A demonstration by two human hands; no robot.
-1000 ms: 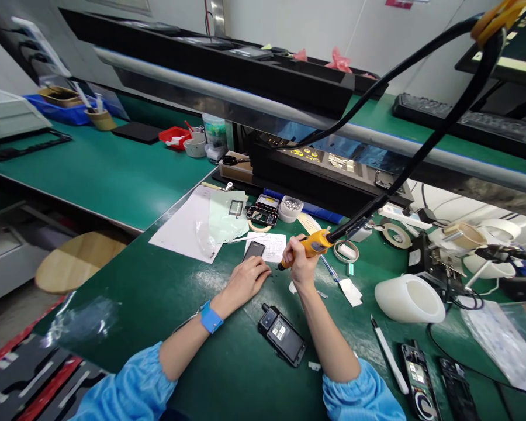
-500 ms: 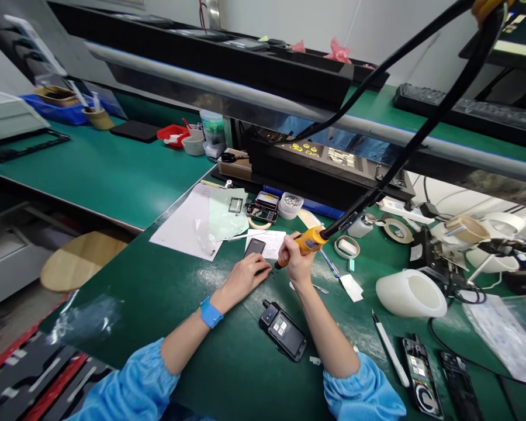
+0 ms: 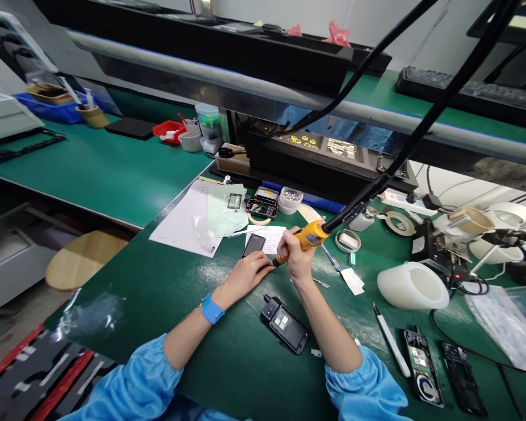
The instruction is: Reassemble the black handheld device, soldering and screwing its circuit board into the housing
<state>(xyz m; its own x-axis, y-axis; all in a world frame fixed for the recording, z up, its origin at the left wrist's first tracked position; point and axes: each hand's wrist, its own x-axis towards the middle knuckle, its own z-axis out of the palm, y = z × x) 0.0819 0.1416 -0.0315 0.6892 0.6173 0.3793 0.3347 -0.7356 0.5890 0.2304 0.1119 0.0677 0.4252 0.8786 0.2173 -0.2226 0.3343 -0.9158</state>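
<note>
My right hand (image 3: pixel 298 260) is wrapped round a yellow electric screwdriver (image 3: pixel 312 235), its black cable running up to the right. The driver slants down to the left, with its dark nose beside the fingertips of my left hand (image 3: pixel 244 276). Those fingers are pinched together near the bit; whatever they hold is hidden. A blue band (image 3: pixel 212 309) circles my left wrist. Just beyond that hand, a dark flat rectangular piece (image 3: pixel 253 245) rests on a marked paper sheet (image 3: pixel 272 238). Nearer me lies a black handheld radio (image 3: pixel 284 324), its back compartment uncovered.
At right are a white cup-like container (image 3: pixel 412 285), a white pen-shaped tool (image 3: pixel 392 342), an opened device half (image 3: pixel 423 365) and a black casing (image 3: pixel 463 377). A tub of small metal parts (image 3: pixel 290 200) stands behind. Paper sheets (image 3: pixel 179 221) lie left; the black cable (image 3: pixel 403 155) hangs across the right.
The view has shifted slightly. My right hand and the electric screwdriver keep nearly the same place beside my left fingertips, and the radio lies as before.
</note>
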